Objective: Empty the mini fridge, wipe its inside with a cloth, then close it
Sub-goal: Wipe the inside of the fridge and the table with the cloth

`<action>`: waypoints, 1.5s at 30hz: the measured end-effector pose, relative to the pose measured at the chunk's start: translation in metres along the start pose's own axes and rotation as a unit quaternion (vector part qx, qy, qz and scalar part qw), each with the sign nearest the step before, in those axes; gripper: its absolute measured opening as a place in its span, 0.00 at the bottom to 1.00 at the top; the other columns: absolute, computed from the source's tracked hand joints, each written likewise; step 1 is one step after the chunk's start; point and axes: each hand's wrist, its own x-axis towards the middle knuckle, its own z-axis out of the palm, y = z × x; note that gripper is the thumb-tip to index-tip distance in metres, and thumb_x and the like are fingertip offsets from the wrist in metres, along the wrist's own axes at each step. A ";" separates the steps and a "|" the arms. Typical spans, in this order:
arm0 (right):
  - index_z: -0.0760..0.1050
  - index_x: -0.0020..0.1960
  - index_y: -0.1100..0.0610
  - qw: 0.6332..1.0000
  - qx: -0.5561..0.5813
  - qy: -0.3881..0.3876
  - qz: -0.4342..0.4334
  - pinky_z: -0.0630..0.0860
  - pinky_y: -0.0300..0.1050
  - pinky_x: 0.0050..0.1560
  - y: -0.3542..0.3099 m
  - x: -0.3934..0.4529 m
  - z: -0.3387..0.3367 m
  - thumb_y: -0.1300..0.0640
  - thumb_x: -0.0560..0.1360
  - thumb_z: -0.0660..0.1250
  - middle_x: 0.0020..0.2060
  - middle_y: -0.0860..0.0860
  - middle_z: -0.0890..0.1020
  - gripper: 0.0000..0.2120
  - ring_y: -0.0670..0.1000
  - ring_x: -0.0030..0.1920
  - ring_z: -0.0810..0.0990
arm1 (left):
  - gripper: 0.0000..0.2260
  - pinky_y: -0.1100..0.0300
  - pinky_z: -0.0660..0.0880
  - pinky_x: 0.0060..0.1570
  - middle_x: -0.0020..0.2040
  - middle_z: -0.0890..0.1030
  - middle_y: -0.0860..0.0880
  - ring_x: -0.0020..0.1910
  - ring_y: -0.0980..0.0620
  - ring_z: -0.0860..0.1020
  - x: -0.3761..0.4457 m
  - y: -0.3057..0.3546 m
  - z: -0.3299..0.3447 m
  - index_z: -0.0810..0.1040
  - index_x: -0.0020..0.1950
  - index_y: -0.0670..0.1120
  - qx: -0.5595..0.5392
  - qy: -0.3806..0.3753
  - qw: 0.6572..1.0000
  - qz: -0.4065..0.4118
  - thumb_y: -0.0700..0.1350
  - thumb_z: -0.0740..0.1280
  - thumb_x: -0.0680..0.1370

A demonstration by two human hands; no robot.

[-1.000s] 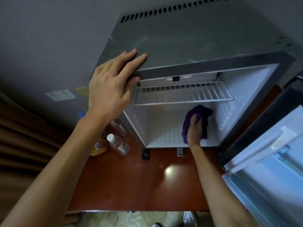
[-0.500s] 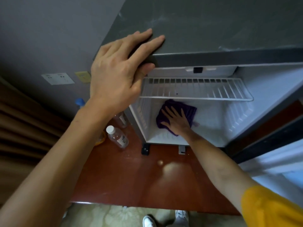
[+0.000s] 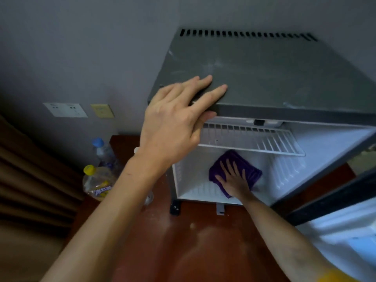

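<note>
The grey mini fridge (image 3: 264, 74) stands open on a red-brown wooden surface. Its white inside holds a wire shelf (image 3: 250, 139) and nothing else that I can see. My left hand (image 3: 179, 119) rests flat on the fridge's top front left corner, fingers spread, thumb under the edge. My right hand (image 3: 234, 178) presses a folded purple cloth (image 3: 250, 169) flat against the fridge floor, below the wire shelf. The fridge door (image 3: 345, 231) hangs open at the right.
Left of the fridge stand a blue-capped water bottle (image 3: 103, 153) and a yellow-capped bottle (image 3: 97, 184); another small bottle is mostly hidden behind my left arm. Brown curtains (image 3: 30, 180) hang at the left. Wall sockets (image 3: 66, 109) sit on the grey wall. The wooden surface (image 3: 193, 241) lies before the fridge.
My right hand has slid the purple cloth from the right side of the fridge floor toward the left and middle. My left hand stays on the fridge top. The camera view has shifted.
</note>
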 end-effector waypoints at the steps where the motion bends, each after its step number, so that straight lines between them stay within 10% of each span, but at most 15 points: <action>1: 0.40 0.86 0.44 1.000 0.005 -0.013 0.014 0.50 0.73 0.81 -0.002 0.013 -0.004 0.21 0.72 0.26 0.87 0.49 0.44 0.49 0.57 0.87 0.46 | 0.20 0.51 0.70 0.74 0.80 0.76 0.51 0.80 0.49 0.75 0.001 0.000 0.000 0.72 0.82 0.57 -0.001 0.002 1.000 0.001 0.57 0.57 0.90; 12: 0.34 0.85 0.41 0.995 -0.056 -0.031 -0.075 0.43 0.65 0.84 0.032 -0.098 0.009 0.28 0.83 0.43 0.85 0.44 0.35 0.37 0.50 0.85 0.34 | 0.19 0.48 0.73 0.72 0.79 0.77 0.50 0.77 0.47 0.77 -0.001 0.000 0.001 0.74 0.81 0.56 -0.015 0.029 0.999 0.005 0.55 0.59 0.90; 18: 0.45 0.87 0.47 0.999 0.003 0.031 0.007 0.48 0.68 0.83 0.018 -0.026 -0.006 0.25 0.75 0.27 0.87 0.51 0.47 0.47 0.58 0.86 0.47 | 0.19 0.48 0.72 0.72 0.78 0.78 0.50 0.76 0.46 0.78 -0.001 0.000 0.002 0.75 0.81 0.55 -0.014 0.038 0.999 0.007 0.54 0.59 0.90; 35: 0.50 0.87 0.47 0.999 -0.009 0.032 -0.008 0.52 0.68 0.83 0.016 -0.020 0.009 0.29 0.82 0.42 0.87 0.51 0.52 0.39 0.57 0.86 0.51 | 0.18 0.45 0.66 0.80 0.78 0.75 0.43 0.80 0.43 0.73 -0.074 0.072 0.011 0.76 0.78 0.45 -0.098 0.104 0.987 -0.077 0.42 0.62 0.88; 40: 0.49 0.87 0.54 0.998 0.060 -0.016 0.025 0.51 0.65 0.83 -0.002 -0.056 -0.009 0.27 0.73 0.37 0.87 0.56 0.48 0.50 0.60 0.86 0.47 | 0.15 0.51 0.74 0.74 0.70 0.80 0.49 0.71 0.48 0.78 -0.175 0.156 0.102 0.76 0.71 0.46 -0.271 -0.086 0.938 -0.198 0.39 0.65 0.84; 45: 0.59 0.85 0.59 0.996 0.027 0.087 -0.006 0.55 0.57 0.85 0.001 -0.195 0.020 0.44 0.83 0.60 0.85 0.56 0.60 0.35 0.55 0.86 0.54 | 0.17 0.45 0.79 0.67 0.74 0.77 0.41 0.70 0.37 0.80 -0.148 0.162 0.247 0.74 0.76 0.41 -0.311 -0.257 0.863 -0.303 0.44 0.63 0.87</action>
